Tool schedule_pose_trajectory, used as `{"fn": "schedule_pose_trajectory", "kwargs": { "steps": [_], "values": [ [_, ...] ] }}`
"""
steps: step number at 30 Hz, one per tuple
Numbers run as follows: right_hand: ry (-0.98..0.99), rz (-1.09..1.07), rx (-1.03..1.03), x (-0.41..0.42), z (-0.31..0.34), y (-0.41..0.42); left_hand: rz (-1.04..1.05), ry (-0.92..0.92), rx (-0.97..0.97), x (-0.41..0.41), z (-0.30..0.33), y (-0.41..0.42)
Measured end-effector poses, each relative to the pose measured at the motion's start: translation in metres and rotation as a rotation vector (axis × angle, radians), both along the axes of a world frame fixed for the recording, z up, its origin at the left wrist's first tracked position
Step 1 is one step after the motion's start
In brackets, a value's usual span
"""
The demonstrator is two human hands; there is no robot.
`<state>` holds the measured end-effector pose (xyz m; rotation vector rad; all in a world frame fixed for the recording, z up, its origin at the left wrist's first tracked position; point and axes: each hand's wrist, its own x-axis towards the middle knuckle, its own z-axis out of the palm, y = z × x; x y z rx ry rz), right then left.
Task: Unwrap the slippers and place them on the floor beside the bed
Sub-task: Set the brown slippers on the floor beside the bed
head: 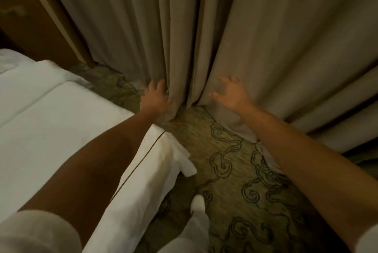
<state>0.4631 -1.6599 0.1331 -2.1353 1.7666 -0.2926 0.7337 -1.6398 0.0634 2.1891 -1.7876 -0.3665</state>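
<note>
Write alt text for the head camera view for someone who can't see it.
Two bare arms reach toward beige floor-length curtains: the left hand grips a fold, the right hand hovers open. A white bed lies left, over patterned carpet. No slippers are clearly visible.

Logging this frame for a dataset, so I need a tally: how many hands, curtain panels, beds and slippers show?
hands: 2, the left hand gripping a curtain edge, the right hand open
curtain panels: 2
bed: 1
slippers: 0
Total: 5

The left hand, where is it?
In the head view, the left hand sits left of middle, gripping the curtain near the floor, just past the bed corner.
</note>
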Motion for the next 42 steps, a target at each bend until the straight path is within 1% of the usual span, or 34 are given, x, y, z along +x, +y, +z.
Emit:
{"fn": "schedule_pose_trajectory", "kwargs": {
  "steps": [3, 6, 8, 10, 12, 15, 18, 24, 27, 30, 34, 37, 39, 40, 41, 42],
  "values": [
    [0.041, 0.069, 0.029, 0.01, 0.0, -0.081, 0.025, -0.034, -0.039, 0.012, -0.002, -0.065],
    [0.027, 0.174, 0.029, 0.028, 0.011, -0.154, 0.045, -0.122, -0.005, 0.027, 0.0, -0.125],
    [0.01, 0.248, 0.032, 0.044, 0.01, -0.207, 0.142, -0.107, 0.03, 0.038, 0.0, -0.163],
    [-0.005, 0.325, 0.049, 0.067, 0.001, -0.255, 0.237, -0.087, 0.027, 0.05, -0.009, -0.194],
    [-0.002, 0.407, 0.058, 0.093, -0.011, -0.297, 0.298, -0.098, 0.04, 0.063, -0.016, -0.22],
    [-0.047, 0.518, 0.12, 0.132, -0.027, -0.345, 0.429, -0.058, 0.069, 0.081, -0.023, -0.248],
    [-0.029, 0.638, 0.213, 0.168, -0.039, -0.381, 0.547, -0.028, 0.1, 0.096, -0.028, -0.26],
    [0.011, 0.821, 0.236, 0.268, -0.064, -0.441, 0.73, -0.01, 0.097, 0.155, -0.049, -0.273],
    [0.03, 0.869, 0.279, 0.32, -0.095, -0.464, 0.817, 0.034, 0.107, 0.187, -0.074, -0.283],
    [0.086, 0.893, 0.353, 0.365, -0.131, -0.485, 0.83, 0.072, 0.147, 0.221, -0.101, -0.298],
    [0.098, 0.829, 0.44, 0.422, -0.182, -0.517, 0.856, 0.111, 0.164, 0.268, -0.145, -0.322],
    [0.125, 0.82, 0.586, 0.465, -0.239, -0.536, 0.94, 0.2, 0.181, 0.295, -0.188, -0.339],
    [0.087, 0.755, 0.726, 0.489, -0.284, -0.544, 0.998, 0.261, 0.216, 0.308, -0.228, -0.348],
    [0.059, 0.714, 0.765, 0.508, -0.301, -0.551, 1.006, 0.272, 0.2, 0.321, -0.241, -0.356],
    [0.063, 0.692, 0.784, 0.53, -0.335, -0.561, 1.031, 0.286, 0.201, 0.336, -0.267, -0.367],
    [0.054, 0.68, 0.785, 0.543, -0.356, -0.567, 1.043, 0.29, 0.188, 0.346, -0.29, -0.375]
  ]
}}
